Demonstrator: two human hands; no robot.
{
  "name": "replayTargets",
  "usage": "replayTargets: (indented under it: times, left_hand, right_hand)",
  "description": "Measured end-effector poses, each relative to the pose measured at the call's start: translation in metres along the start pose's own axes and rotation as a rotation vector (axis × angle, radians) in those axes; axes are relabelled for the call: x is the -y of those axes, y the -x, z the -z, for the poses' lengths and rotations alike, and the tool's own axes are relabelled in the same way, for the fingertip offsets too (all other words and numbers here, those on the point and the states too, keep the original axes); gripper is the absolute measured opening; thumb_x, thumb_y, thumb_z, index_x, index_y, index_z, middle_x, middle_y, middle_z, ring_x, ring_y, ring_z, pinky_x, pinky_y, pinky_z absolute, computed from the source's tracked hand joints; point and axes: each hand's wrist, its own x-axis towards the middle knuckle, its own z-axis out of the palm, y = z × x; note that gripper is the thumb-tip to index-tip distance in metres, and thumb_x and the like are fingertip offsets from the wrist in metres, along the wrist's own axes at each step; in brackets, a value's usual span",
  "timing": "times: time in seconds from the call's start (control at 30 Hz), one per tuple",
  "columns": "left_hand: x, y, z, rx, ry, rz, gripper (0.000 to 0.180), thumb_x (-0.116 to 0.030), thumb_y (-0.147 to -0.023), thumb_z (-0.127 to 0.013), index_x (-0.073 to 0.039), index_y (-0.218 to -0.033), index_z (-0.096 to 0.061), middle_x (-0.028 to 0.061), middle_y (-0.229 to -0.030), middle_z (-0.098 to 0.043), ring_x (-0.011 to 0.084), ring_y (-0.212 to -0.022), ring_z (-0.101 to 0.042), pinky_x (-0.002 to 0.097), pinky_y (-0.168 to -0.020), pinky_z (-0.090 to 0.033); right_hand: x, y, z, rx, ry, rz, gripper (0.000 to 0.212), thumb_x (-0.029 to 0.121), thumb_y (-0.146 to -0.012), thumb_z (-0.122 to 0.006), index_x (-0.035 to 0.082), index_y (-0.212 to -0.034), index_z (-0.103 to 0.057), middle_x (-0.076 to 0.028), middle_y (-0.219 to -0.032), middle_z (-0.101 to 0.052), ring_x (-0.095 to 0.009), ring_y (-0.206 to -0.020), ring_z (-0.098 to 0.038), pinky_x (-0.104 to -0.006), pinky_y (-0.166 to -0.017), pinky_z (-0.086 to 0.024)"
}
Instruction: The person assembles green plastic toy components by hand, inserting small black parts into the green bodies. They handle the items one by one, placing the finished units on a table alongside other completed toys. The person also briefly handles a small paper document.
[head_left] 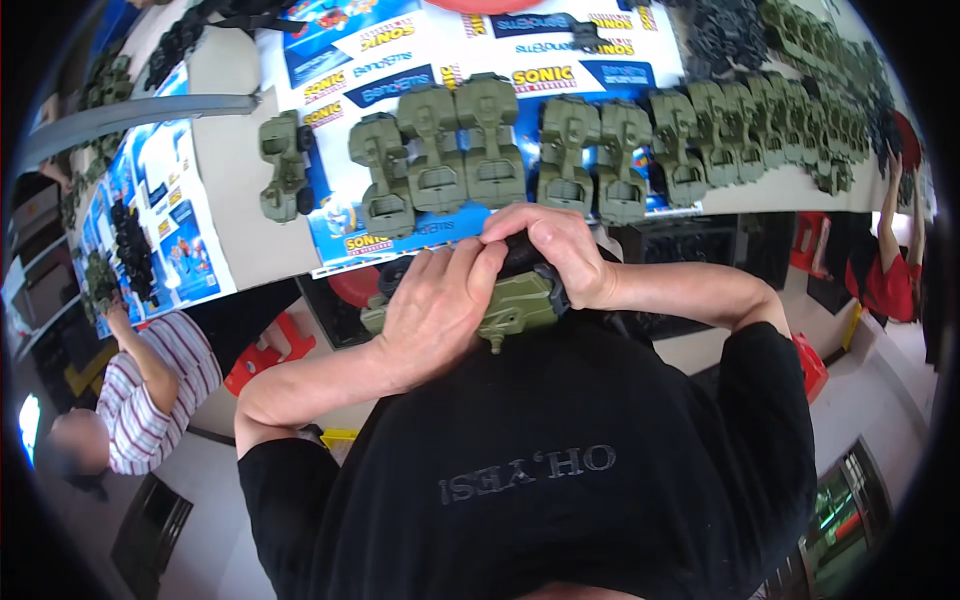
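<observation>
An olive-green toy vehicle [522,308] with black parts along its upper side is held against my body at the table's near edge. The fingers of my left hand [440,298] curl over its left part. My right hand [562,252] grips the other end, its fingers bent over the black parts and meeting the left fingertips. Both palms hide much of the vehicle. Just beyond my hands, several similar green toy vehicle bodies [490,145] stand side by side on the table. One more green vehicle with black wheels [286,165] lies apart at the left.
Printed sheets [340,110] cover the table. More green bodies [780,120] run in a row to the right, near a heap of black parts [725,35]. A red container [480,4] sits at the far edge. A grey bar [140,122] crosses the left. People work on both sides.
</observation>
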Motion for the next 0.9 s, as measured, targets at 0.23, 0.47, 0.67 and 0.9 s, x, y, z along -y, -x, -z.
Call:
replayTargets:
  times: [0.23, 0.47, 0.67, 0.9]
  left_hand:
    - [0.025, -0.005, 0.002, -0.083, 0.173, -0.04, 0.062, -0.001, -0.054, -0.066, -0.002, -0.111, -0.042, 0.014, -0.099, -0.052, 0.0313, -0.081, -0.054, 0.0366, -0.071, -0.042]
    - [0.049, 0.004, -0.014, -0.302, 0.267, -0.164, 0.068, -0.009, -0.054, -0.074, -0.004, -0.113, -0.041, 0.0149, -0.099, -0.053, 0.0312, -0.08, -0.055, 0.039, -0.066, -0.043]
    - [0.061, 0.021, -0.015, -0.377, 0.303, -0.112, 0.068, -0.006, -0.055, -0.073, -0.006, -0.114, -0.042, 0.0156, -0.101, -0.054, 0.0338, -0.084, -0.056, 0.0396, -0.068, -0.045]
    - [0.115, 0.046, -0.002, -0.349, 0.333, 0.899, 0.069, -0.023, -0.057, -0.083, 0.004, -0.108, -0.045, 0.017, -0.095, -0.061, 0.0284, -0.088, -0.062, 0.035, -0.077, -0.049]
  right_hand:
    - [0.012, -0.024, 0.002, -0.02, 0.211, 0.1, 0.032, 0.021, -0.091, -0.036, -0.002, -0.093, -0.058, -0.014, -0.088, -0.06, -0.025, -0.08, -0.059, -0.0324, -0.074, -0.046]
    - [0.024, -0.047, -0.002, 0.025, -0.135, -0.286, 0.058, 0.042, -0.096, -0.022, -0.002, -0.088, -0.058, -0.008, -0.083, -0.057, -0.02, -0.082, -0.054, -0.0307, -0.081, -0.039]
    - [0.026, -0.062, -0.021, -0.035, 0.082, -0.089, 0.049, 0.036, -0.095, -0.036, -0.003, -0.077, -0.061, -0.012, -0.073, -0.059, -0.024, -0.067, -0.057, -0.032, -0.063, -0.043]
    - [-0.008, -0.089, -0.003, -0.115, 0.364, -0.133, 0.04, 0.034, -0.092, -0.043, -0.002, -0.102, -0.058, -0.015, -0.097, -0.058, -0.028, -0.09, -0.057, -0.0329, -0.08, -0.043]
